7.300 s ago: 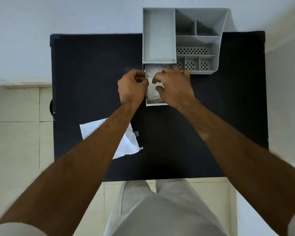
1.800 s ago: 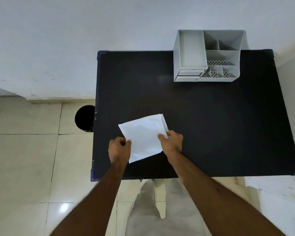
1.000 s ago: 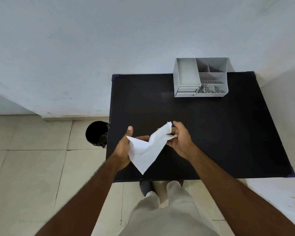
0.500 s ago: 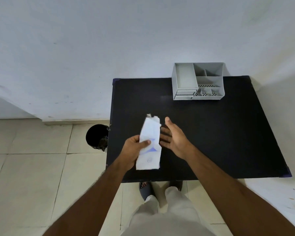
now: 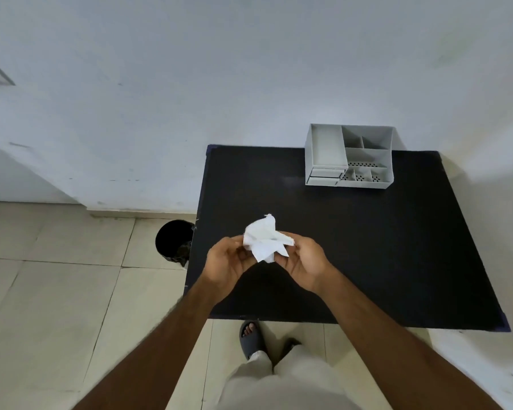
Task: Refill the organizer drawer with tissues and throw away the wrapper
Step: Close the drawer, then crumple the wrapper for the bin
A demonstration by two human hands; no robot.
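Note:
A crumpled white wrapper (image 5: 264,239) is held between both hands above the near left part of the black table (image 5: 382,247). My left hand (image 5: 227,264) grips its left side and my right hand (image 5: 304,261) grips its right side. The grey organizer (image 5: 350,156) stands at the table's far edge against the wall, and its drawer (image 5: 323,177) at the front left is pushed in. The tissues are hidden inside it.
A round black bin (image 5: 174,239) stands on the tiled floor just left of the table, below the white wall. My sandalled foot (image 5: 251,338) shows under the table's near edge.
The flat wrapper has been scrunched into a ball. My right hand, open beside it half a second ago, now grips it too. Earlier the drawer was out; it is pushed in now.

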